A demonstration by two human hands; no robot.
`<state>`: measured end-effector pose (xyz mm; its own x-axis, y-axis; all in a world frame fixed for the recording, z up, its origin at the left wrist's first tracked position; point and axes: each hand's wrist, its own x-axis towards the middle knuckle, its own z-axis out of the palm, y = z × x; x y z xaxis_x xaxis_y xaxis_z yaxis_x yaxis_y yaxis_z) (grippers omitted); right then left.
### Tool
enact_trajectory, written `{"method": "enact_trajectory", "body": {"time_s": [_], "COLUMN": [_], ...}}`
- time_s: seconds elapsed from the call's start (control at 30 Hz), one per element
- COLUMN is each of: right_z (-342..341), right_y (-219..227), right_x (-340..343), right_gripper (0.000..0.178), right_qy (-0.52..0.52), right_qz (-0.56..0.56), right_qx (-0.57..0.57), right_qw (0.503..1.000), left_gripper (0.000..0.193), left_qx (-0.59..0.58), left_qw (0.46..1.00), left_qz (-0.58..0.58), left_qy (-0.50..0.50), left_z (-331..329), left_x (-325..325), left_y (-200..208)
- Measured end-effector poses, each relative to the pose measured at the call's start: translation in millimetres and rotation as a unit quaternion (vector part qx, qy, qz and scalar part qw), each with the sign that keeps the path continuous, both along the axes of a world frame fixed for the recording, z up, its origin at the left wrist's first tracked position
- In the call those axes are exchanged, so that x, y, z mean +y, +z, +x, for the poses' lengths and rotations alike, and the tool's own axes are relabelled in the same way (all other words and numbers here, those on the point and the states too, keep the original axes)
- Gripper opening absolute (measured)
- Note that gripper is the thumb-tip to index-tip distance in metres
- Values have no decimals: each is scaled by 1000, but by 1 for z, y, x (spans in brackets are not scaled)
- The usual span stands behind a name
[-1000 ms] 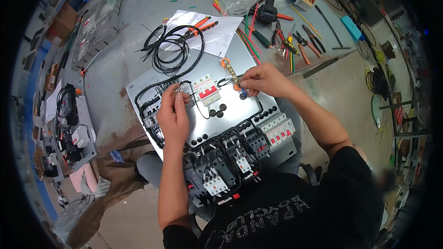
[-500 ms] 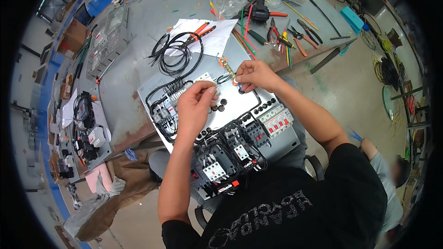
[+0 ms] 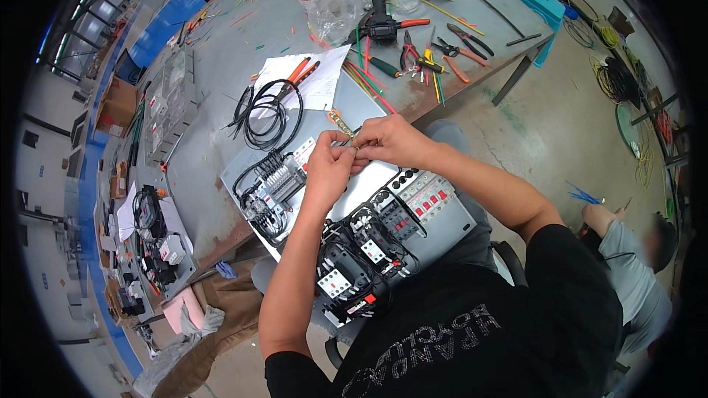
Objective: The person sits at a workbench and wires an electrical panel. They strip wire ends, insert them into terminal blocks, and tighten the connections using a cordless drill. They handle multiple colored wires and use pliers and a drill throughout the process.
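My left grip [image 3: 330,171] and my right grip [image 3: 391,141] meet fingertip to fingertip over the metal panel [image 3: 453,230], fingers bent inward in a pinch; whatever may be between them is hidden by my own fingers, so I cannot tell whether either one is closed on anything; the panel lies across the near edge of the tabletop [image 3: 221,99] and reaches out over my lap, its middle mostly covered by my grips and left forearm. The brass terminal strip [image 3: 340,121] with orange ends sits just beyond my fingertips, its lower end hard to make out behind them; a breaker [image 3: 304,152] shows only in part beside my left grip; the row of breakers [image 3: 432,203] with red toggles stands in plain view near the panel's right side; the black contactors [image 3: 345,264] nearest my body are crowded with dark wires whose ends I cannot follow. Beyond the panel, the coil of black wire [image 3: 267,124] partly covers the orange-handled tool [image 3: 298,72] and the papers [image 3: 321,87]; the power drill [image 3: 379,18] stands toward the tabletop's far edge, by a crumpled clear bag [image 3: 334,13]; pliers [image 3: 472,43] lie near its right corner; at the far right a co-worker [image 3: 627,269] is partly lost in the dark rim.
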<state>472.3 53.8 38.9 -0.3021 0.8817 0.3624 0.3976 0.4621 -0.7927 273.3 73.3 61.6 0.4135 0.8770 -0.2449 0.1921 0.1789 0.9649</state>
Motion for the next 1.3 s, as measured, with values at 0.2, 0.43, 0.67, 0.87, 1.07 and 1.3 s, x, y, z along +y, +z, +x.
{"method": "enact_trajectory", "body": {"time_s": [0.2, 0.43, 0.67, 0.87, 1.07, 1.3], "right_z": [8, 3, -4, -16, -21, -25], "right_y": [-18, -34, -30, -26, -9, -6], "right_x": [11, 16, 12, 9, 10, 22], "right_gripper": [19, 19, 17, 11, 12, 17], "right_qy": [-59, -50, -89, -123, -108, -82], "right_qz": [-15, 7, 73, 168, 120, 98], "right_qx": [7, -31, -91, -167, -248, -347], "right_qw": [998, 998, 989, 964, 955, 929], "left_gripper": [27, 49, 52, 43, 35, 38], "left_qx": [65, 80, -31, -46, -52, -37], "left_qw": [997, 991, 983, 977, 976, 978], "left_qz": [-8, -70, -163, -194, -190, -186], "left_qy": [-29, -80, -79, -70, -94, -92], "left_z": [-4, -11, -8, -14, -12, -14], "left_x": [-7, -12, -7, -4, -6, -6], "left_y": [-1, -44, -53, -55, -53, -49]}}
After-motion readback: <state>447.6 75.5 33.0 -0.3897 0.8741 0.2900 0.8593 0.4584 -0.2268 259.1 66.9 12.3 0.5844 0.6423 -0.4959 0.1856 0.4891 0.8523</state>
